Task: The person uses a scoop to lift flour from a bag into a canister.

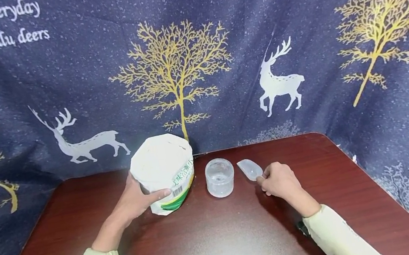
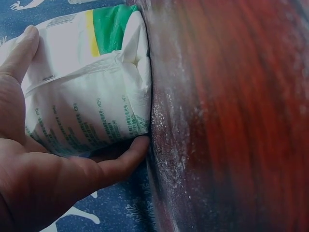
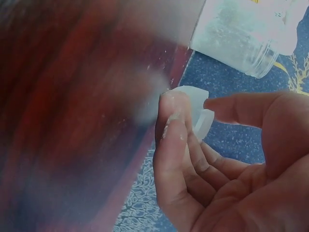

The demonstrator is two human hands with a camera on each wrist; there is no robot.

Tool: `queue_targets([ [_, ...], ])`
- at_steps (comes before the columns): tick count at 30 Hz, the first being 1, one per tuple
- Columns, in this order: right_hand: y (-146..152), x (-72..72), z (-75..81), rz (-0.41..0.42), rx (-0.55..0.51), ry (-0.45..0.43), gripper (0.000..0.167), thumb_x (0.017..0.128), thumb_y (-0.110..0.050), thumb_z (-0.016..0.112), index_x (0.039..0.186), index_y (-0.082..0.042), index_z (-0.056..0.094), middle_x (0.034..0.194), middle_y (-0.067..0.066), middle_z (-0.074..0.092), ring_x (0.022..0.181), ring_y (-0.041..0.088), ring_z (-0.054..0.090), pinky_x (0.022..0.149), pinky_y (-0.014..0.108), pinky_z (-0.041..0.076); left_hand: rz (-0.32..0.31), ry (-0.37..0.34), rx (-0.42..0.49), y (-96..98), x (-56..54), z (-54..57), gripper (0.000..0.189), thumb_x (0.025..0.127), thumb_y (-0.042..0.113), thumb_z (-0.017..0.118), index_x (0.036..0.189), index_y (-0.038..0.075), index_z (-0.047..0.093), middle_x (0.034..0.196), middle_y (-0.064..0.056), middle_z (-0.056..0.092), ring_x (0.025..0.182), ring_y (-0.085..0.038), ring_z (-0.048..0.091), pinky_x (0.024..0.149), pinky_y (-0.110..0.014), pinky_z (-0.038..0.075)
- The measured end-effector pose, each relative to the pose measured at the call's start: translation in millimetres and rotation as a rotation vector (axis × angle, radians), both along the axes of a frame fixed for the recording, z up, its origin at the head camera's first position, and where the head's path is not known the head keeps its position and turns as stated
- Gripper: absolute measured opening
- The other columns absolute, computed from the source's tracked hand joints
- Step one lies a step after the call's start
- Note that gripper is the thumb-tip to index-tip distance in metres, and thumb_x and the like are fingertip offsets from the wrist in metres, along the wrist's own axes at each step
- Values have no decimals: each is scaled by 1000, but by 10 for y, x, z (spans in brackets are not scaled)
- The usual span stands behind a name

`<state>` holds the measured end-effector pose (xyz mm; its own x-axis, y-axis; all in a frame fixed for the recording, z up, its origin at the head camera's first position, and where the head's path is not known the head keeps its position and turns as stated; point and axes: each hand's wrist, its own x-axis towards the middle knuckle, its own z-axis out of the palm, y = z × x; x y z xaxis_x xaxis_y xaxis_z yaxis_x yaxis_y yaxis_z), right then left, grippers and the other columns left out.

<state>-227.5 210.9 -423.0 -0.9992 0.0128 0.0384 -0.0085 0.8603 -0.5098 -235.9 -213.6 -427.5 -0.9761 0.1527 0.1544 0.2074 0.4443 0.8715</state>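
My left hand [image 1: 138, 199] grips the near left side of a white flour bag [image 1: 156, 165] with green and yellow print, which stands on the table. The thumb lies across its front. In the left wrist view, a fingertip [image 2: 141, 145] reaches the bag's bottom edge at the tabletop. My right hand [image 1: 281, 181] pinches the near end of a translucent plastic scoop [image 1: 249, 168] between thumb and fingers, low over the table. White powder clings to the fingertips [image 3: 177, 133] in the right wrist view, where the fingers hide part of the scoop.
Between the bag and the scoop stands a clear round jar [image 1: 220, 182] with no lid on it. The reddish-brown table [image 1: 221, 239] has a rounded back corner at the right. A dark blue cloth [image 1: 224, 98] with deer and trees hangs behind the table.
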Motion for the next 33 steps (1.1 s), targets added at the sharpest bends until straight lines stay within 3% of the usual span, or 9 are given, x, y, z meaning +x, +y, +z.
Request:
queue_targets([
  [10, 51, -10, 7, -10, -19, 25, 12, 85, -22, 77, 78, -13, 75, 48, -11, 62, 56, 12, 64, 62, 35, 52, -7, 12, -4, 3, 8, 5, 128, 77, 31, 98, 167, 23, 8, 159, -16, 33, 146, -36, 37, 120, -66, 26],
  [21, 78, -3, 32, -40, -95, 60, 11, 89, -16, 76, 89, -6, 71, 57, -9, 67, 55, 10, 65, 63, 34, 51, 17, -19, 4, 17, 6, -5, 129, 77, 34, 98, 167, 20, 7, 160, -18, 30, 146, -36, 36, 120, -62, 27],
  [33, 122, -50, 34, -70, -86, 198, 13, 87, -18, 77, 94, -7, 73, 73, 2, 72, 68, 18, 63, 64, 36, 50, 16, -22, 10, 16, 18, -3, 128, 77, 35, 98, 167, 20, 7, 161, -18, 30, 146, -36, 36, 120, -61, 29],
])
